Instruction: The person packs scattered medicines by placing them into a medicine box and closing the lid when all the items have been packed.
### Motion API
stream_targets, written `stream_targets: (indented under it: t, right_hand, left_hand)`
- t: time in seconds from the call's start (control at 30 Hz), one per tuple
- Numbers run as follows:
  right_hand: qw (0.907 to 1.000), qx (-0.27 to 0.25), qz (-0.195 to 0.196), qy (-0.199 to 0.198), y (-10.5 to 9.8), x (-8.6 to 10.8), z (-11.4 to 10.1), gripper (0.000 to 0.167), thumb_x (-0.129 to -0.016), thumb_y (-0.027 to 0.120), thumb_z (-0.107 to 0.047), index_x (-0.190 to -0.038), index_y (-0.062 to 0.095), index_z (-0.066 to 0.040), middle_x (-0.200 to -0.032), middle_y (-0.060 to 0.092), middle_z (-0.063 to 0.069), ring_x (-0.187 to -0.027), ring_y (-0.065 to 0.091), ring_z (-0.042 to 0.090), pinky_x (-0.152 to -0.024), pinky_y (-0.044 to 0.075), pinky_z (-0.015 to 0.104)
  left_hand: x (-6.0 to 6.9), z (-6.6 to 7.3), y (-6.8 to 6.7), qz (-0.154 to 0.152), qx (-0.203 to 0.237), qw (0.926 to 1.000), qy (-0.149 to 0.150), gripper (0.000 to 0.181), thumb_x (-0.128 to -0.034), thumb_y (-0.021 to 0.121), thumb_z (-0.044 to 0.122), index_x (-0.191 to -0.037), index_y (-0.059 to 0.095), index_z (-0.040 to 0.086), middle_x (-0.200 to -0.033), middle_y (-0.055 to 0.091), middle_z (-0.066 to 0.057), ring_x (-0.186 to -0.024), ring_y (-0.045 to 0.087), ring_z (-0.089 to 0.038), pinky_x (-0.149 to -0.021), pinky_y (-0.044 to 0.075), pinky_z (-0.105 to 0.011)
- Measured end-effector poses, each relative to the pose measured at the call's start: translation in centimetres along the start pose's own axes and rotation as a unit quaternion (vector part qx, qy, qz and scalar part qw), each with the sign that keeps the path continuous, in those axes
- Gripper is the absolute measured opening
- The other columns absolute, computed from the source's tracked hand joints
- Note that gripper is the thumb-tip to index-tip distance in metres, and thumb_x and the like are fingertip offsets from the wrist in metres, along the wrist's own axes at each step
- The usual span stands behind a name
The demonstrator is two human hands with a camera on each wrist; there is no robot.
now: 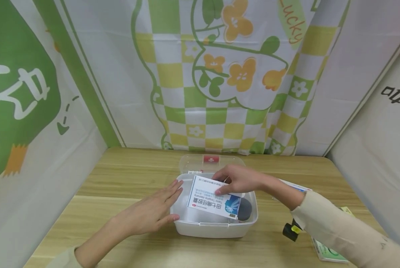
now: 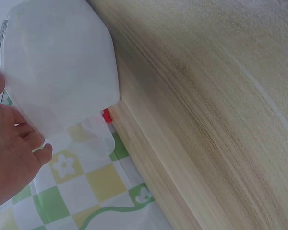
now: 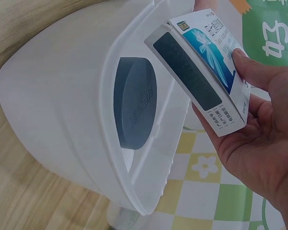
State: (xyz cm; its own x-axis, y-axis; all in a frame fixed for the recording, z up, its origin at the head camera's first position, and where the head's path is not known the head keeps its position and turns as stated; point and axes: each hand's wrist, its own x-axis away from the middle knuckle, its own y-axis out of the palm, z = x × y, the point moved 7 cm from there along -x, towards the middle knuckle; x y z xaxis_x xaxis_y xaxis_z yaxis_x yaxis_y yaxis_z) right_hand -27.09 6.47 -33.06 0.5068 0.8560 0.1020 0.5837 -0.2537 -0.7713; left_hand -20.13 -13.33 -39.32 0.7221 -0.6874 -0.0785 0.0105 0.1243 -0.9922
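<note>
My right hand (image 1: 241,180) grips a white and blue medicine box (image 1: 208,197), held tilted over the opening of a white plastic container (image 1: 216,230). In the right wrist view the thumb of the right hand (image 3: 269,110) lies on the printed face of the medicine box (image 3: 201,62), fingers beneath. A dark grey round object (image 1: 245,209) sits inside the container at its right end. My left hand (image 1: 149,212) touches the container's left rim with fingers extended; the left wrist view shows the left hand (image 2: 14,143) against the container's wall (image 2: 62,62).
The container's clear lid (image 1: 193,162) with a red latch hangs open at the back. On the wooden table (image 1: 119,178) to the right lie a black item with a yellow band (image 1: 291,231), a green and white box (image 1: 330,253) and a partly covered white and blue package (image 1: 291,185). Printed curtains stand behind.
</note>
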Motion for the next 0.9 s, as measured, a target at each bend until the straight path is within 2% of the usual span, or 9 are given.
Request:
stream_targets:
  t: [0.23, 0.57, 0.73, 0.9]
  right_hand:
    - [0.9998, 0.016, -0.012, -0.002, 0.7, -1.1, 0.3, 0.027, -0.092, 0.071, -0.021, -0.117, 0.072, -0.009, -0.105, 0.075, -0.002, -0.101, 0.069, 0.006, -0.09, 0.055, 0.022]
    - [0.9984, 0.02, -0.052, -0.002, 2.1, -2.2, 0.8, 0.022, -0.093, 0.07, -0.02, -0.111, 0.072, -0.008, -0.098, 0.074, -0.003, -0.09, 0.064, -0.001, -0.088, 0.054, 0.021]
    - [0.9961, 0.053, -0.07, 0.015, 2.8, -2.8, 0.9, 0.022, -0.092, 0.071, -0.025, -0.11, 0.072, -0.012, -0.099, 0.074, -0.005, -0.09, 0.065, 0.0, -0.089, 0.054, 0.021]
    - [0.994, 0.072, -0.08, 0.018, 3.4, -3.3, 1.0, 0.024, -0.092, 0.072, -0.025, -0.111, 0.072, -0.01, -0.1, 0.076, -0.003, -0.089, 0.065, 0.0, -0.086, 0.053, 0.02]
  left_hand:
    - [0.0, -0.1, 0.0, 0.0, 0.005, 1.0, -0.006, 0.076, -0.1042, 0.039, 0.053, -0.156, 0.025, -0.001, -0.167, 0.014, -0.019, -0.154, 0.018, -0.031, -0.123, 0.028, -0.046]
    - [0.2, -0.1, 0.1, 0.003, 0.006, 0.9999, -0.008, 0.077, -0.1039, 0.041, 0.052, -0.157, 0.023, -0.001, -0.167, 0.013, -0.018, -0.155, 0.017, -0.029, -0.123, 0.028, -0.046]
    - [0.2, -0.1, 0.1, 0.006, 0.006, 0.9999, -0.007, 0.077, -0.1034, 0.045, 0.049, -0.157, 0.022, -0.001, -0.167, 0.014, -0.018, -0.155, 0.017, -0.029, -0.123, 0.028, -0.045]
    - [0.2, 0.1, 0.1, 0.006, 0.005, 1.0, -0.005, 0.076, -0.1036, 0.045, 0.048, -0.157, 0.022, -0.001, -0.167, 0.013, -0.018, -0.155, 0.017, -0.029, -0.123, 0.027, -0.045]
